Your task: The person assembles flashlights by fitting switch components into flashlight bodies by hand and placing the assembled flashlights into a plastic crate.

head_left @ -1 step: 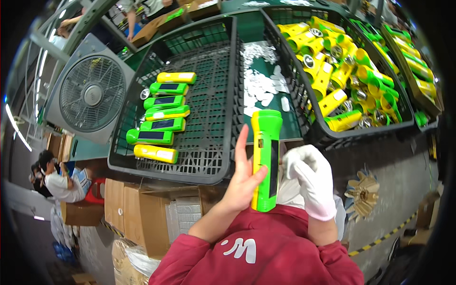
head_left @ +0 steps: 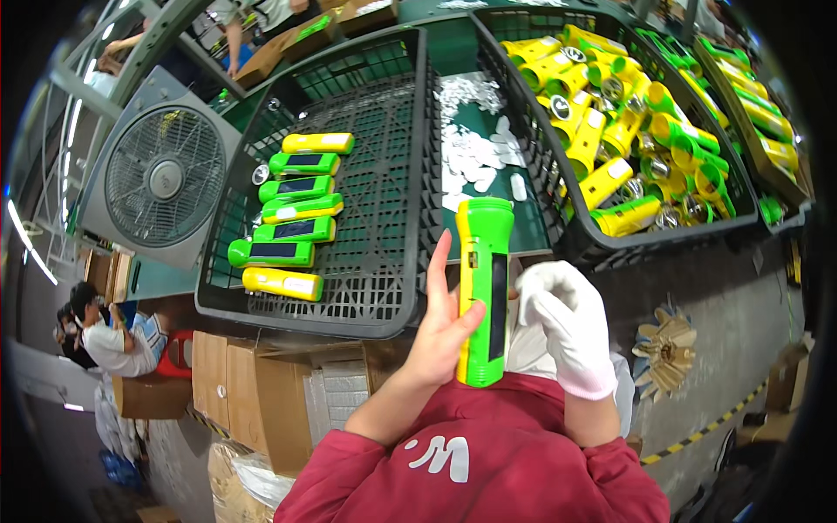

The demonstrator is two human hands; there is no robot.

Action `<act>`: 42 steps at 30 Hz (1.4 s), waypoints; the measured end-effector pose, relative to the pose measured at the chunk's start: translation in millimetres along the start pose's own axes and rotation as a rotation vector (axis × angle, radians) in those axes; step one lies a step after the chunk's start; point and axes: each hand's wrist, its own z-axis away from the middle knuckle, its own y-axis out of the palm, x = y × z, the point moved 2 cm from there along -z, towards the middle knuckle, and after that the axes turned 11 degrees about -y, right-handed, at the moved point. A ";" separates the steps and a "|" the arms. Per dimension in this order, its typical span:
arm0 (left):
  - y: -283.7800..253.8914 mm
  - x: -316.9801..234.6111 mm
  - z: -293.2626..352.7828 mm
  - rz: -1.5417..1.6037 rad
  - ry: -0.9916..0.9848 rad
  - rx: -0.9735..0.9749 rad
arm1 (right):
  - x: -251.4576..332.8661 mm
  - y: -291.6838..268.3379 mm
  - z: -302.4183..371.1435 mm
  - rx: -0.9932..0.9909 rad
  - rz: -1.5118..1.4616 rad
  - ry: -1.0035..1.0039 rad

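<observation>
My bare left hand (head_left: 442,336) is closed around a green and yellow flashlight (head_left: 480,349), held upright with its wide head away from me. A dark solar panel runs along the flashlight's right side. Just to the right, my right hand (head_left: 568,324) wears a white glove. Its fingers are curled together in a pinch close to the flashlight; whatever they hold, if anything, is hidden. Several green and yellow flashlights, among them a yellow one (head_left: 283,283), lie in a column in the black crate (head_left: 366,328) at the left.
Another black crate (head_left: 680,237), at the right, is heaped with flashlight bodies (head_left: 606,183). Small white oval pieces (head_left: 471,157) lie on the green table between the crates. A grey box fan (head_left: 166,179) stands at the left. Cardboard boxes (head_left: 248,388) sit below the table edge.
</observation>
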 end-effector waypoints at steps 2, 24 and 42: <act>-3.1 6.6 -4.0 0.041 -0.017 0.005 | -3.6 -3.4 -3.4 -0.026 -0.032 -0.027; -6.9 19.8 -4.0 -0.106 -0.061 -0.036 | -12.1 -6.8 -6.2 0.046 -0.138 -0.158; -13.0 21.9 -2.8 -0.218 -0.286 0.097 | 18.9 -21.5 -24.8 0.665 0.831 -0.498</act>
